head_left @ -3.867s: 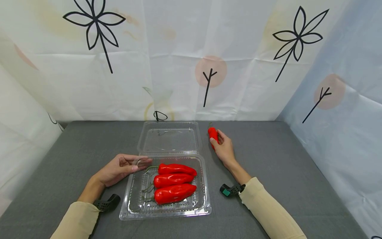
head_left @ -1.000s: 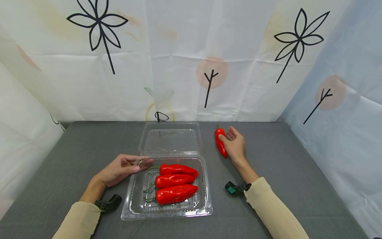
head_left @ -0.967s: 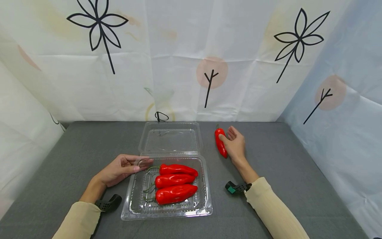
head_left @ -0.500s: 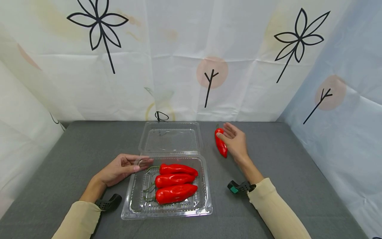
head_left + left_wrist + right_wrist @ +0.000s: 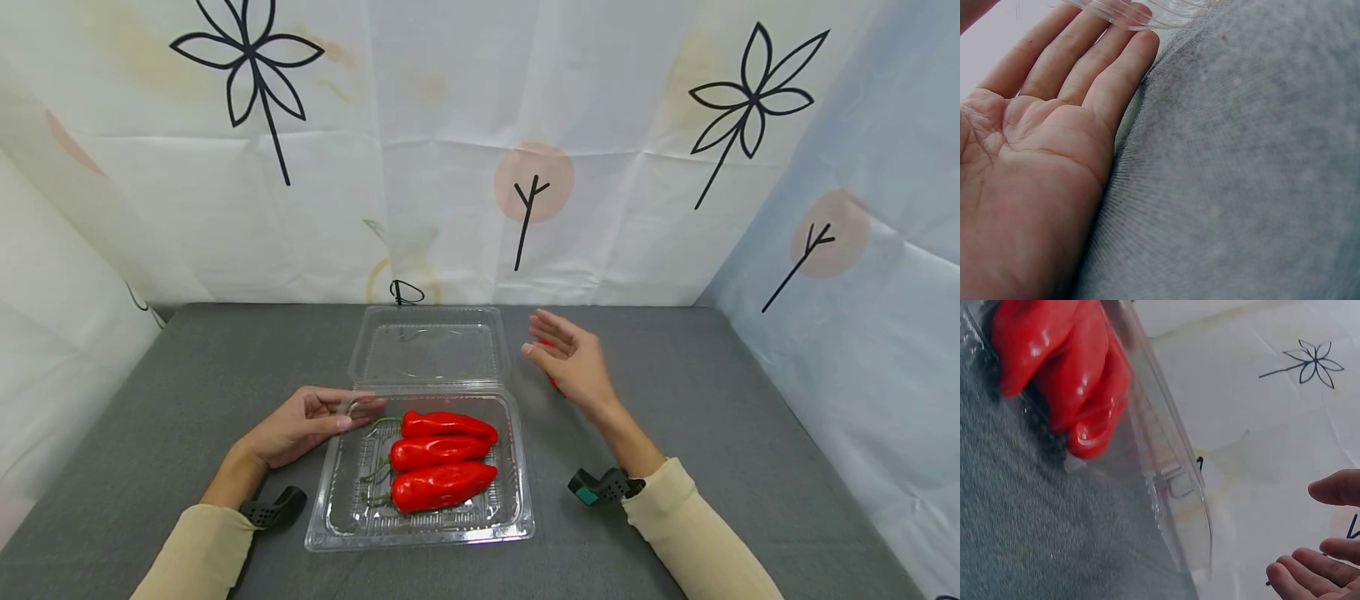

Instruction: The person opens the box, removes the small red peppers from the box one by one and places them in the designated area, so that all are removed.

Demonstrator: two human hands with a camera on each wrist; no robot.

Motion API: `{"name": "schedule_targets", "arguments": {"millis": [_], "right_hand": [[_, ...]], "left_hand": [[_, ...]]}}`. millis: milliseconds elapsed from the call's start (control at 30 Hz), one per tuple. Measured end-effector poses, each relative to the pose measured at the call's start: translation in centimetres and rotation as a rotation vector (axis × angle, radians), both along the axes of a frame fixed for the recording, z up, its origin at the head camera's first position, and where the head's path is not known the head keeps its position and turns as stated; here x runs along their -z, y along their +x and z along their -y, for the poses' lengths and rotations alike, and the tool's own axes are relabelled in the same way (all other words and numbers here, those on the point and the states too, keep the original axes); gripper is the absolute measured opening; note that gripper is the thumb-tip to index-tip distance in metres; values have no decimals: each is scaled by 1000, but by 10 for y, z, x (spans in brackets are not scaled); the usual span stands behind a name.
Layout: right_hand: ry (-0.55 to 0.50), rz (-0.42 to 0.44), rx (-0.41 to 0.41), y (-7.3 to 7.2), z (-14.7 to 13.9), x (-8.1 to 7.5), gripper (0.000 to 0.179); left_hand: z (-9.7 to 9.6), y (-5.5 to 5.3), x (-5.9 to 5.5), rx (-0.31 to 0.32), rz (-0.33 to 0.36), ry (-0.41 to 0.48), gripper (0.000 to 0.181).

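Observation:
A clear hinged plastic container lies with its lid folded back, three red peppers side by side in its base. My left hand is at the container's left edge, its straight fingers touching the plastic; in the left wrist view the fingertips reach beneath the rim. Right of the lid, my right hand hovers with fingers extended and thumb apart, holding nothing. Another red pepper lies on the table behind that hand, mostly hidden by it. In the right wrist view the boxed peppers fill the upper left.
The grey cloth-covered table extends to both sides. The lid lies toward the back, near a white printed backdrop. A bluish fabric wall borders the right. Each wrist wears a black band.
My right hand set the pepper down right of the container, let go, then lifted and moved left over it. My left hand stays at the container's edge.

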State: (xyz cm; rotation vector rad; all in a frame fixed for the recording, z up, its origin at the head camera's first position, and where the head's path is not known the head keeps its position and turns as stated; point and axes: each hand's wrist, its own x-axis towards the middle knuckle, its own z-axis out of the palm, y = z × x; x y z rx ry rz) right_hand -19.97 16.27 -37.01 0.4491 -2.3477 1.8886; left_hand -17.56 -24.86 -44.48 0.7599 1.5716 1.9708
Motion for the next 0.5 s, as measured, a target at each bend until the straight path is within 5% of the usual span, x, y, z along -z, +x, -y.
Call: {"name": "schedule_targets", "arguments": {"millis": [500], "right_hand": [[-72, 0, -212, 19, 26, -3, 60]], "left_hand": [[-1, 0, 0, 1, -6, -3, 44]]}}
